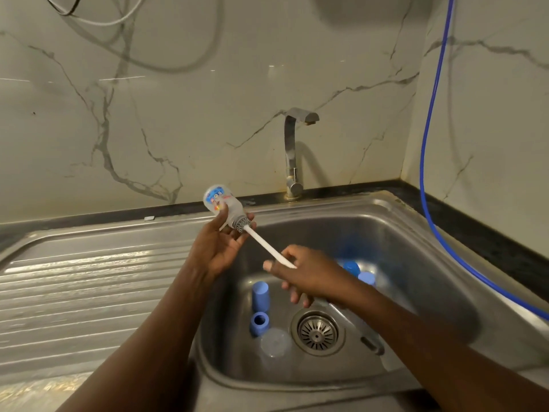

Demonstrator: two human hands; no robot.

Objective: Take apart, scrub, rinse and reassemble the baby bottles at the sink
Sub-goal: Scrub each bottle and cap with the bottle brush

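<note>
In the head view, a small clear plastic baby bottle [221, 205] with a rounded base is held tilted above the back left corner of the basin, base up and away, mouth down to the right. It is gripped by the left hand [218, 248], whose fingers are curled under the neck while the thumb is laid over the body. A slim bottle brush [269, 248] with a grey bristled head and a long white plastic handle is set at the bottle's mouth. The handle is pinched by the right hand [306, 272] between thumb and forefinger, the other fingers loosely curled beneath.

The brushed stainless-steel sink [416, 233] is joined on the left by a ribbed, shiny drainboard [89, 286]. On the basin floor a tall matte blue cylindrical cap [260, 296] is stood upright, a blue screw ring [259, 322] just beside it. Next to the ring is a clear domed piece [274, 343] that is faint and hard to make out. A round slotted metal strainer [318, 333] is set in the drain.

Further blue pieces [352, 267] are partly hidden behind the right hand. An angular chrome tap [292, 156] is mounted at the back rim. A thin blue hose [427, 144] is hung down the veined marble wall and cut off at the right edge.

A blue and red cartoon print is seen on the bottle; its lettering cannot be read.
</note>
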